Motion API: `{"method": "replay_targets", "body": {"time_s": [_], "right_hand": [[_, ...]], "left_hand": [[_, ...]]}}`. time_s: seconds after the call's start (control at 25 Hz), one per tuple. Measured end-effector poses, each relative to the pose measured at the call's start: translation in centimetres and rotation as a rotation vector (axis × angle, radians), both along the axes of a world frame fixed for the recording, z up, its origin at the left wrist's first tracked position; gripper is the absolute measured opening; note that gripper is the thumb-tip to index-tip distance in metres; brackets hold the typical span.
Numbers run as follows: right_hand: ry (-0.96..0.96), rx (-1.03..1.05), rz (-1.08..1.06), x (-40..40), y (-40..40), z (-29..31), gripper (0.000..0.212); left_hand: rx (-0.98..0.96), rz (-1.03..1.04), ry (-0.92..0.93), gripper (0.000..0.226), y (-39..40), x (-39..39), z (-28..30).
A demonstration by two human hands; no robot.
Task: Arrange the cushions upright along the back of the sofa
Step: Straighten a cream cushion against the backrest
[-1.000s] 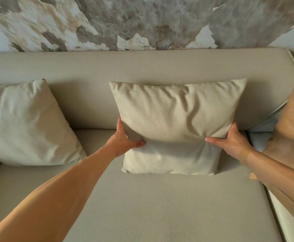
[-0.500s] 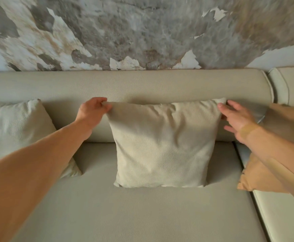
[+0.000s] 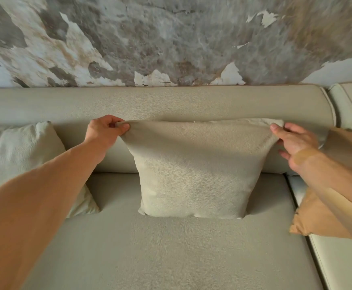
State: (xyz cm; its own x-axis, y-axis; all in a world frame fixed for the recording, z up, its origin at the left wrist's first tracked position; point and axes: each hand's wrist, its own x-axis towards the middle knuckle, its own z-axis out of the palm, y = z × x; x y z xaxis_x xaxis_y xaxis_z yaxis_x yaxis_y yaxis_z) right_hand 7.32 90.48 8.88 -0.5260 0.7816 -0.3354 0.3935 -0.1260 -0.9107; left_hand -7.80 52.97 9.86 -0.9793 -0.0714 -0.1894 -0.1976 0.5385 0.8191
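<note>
A beige cushion [image 3: 196,170] stands upright on the sofa seat [image 3: 170,252], leaning on the sofa back [image 3: 170,103]. My left hand [image 3: 106,130] pinches the cushion's top left corner. At the top right corner my right hand [image 3: 294,141] holds the fabric, thumb in front and fingers behind. A paler cream cushion [image 3: 18,155] leans against the back at the left, partly behind my left forearm. A tan cushion [image 3: 321,216] sits at the right, mostly hidden by my right arm.
A peeling, stained wall [image 3: 170,38] rises right behind the sofa back. At the right a second sofa section [image 3: 346,264] meets this one at a corner. Bare seat lies between the cushions and in front of them.
Both hands went from the beige cushion's lower sides up to its top corners and took hold there. The cushion now stands straighter against the back.
</note>
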Motion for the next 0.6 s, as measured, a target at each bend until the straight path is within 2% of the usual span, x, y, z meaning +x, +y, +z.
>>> {"method": "replay_targets", "body": {"time_s": [0.08,0.16,0.24,0.28,0.36,0.44,0.52,0.6], "right_hand": [[-0.003,0.012,0.057,0.3,0.0,-0.2,0.041],[0.01,-0.051,0.114,1.3,0.3,-0.8,0.049],[-0.064,-0.096,0.109,3.5,0.1,-3.1,0.055],[-0.121,-0.115,0.109,4.9,-0.1,-4.8,0.052],[-0.276,-0.132,0.173,8.1,-0.6,-9.5,0.04],[-0.454,-0.126,0.344,10.8,-1.9,-14.3,0.052],[-0.592,0.001,0.545,12.5,-3.4,-18.5,0.061],[-0.616,0.136,0.643,13.1,-4.5,-21.6,0.053]], "left_hand": [[0.051,0.004,-0.004,0.018,0.2,0.2,-0.3],[0.18,0.044,-0.041,0.026,-0.1,1.4,-1.5],[0.274,0.147,-0.114,0.03,-1.3,3.6,-4.1],[0.257,0.176,-0.162,0.029,-2.0,4.8,-6.0],[0.053,0.083,-0.26,0.027,-3.6,7.2,-10.7],[-0.187,-0.106,-0.356,0.037,-4.6,9.1,-15.6],[-0.332,-0.246,-0.448,0.053,-4.7,10.4,-19.7],[-0.408,-0.324,-0.464,0.069,-4.3,11.0,-23.0]]}}
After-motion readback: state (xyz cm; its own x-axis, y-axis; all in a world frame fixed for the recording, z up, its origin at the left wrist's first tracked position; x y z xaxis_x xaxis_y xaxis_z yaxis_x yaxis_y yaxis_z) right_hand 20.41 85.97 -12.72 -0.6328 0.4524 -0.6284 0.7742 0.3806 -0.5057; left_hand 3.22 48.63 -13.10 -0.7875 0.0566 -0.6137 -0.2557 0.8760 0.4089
